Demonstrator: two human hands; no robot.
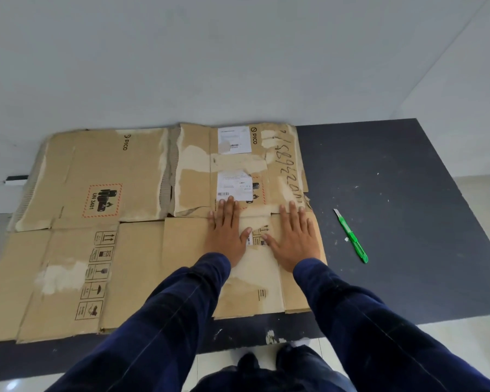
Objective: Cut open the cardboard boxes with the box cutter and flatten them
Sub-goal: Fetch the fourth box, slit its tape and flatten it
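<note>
A large brown cardboard box lies cut open and spread flat on a dark mat, its printed panels and white shipping labels facing up. My left hand presses palm-down on the cardboard right of centre, fingers straight. My right hand presses flat beside it, near the cardboard's right edge. A green box cutter lies on the mat to the right of the cardboard, blade end pointing away from me, a hand's width from my right hand. Neither hand holds anything.
A pale wall rises right behind the cardboard's far edge. A small white and black object sits at the wall's foot on the left. Light floor tiles surround the mat. My legs and feet stand at the mat's near edge.
</note>
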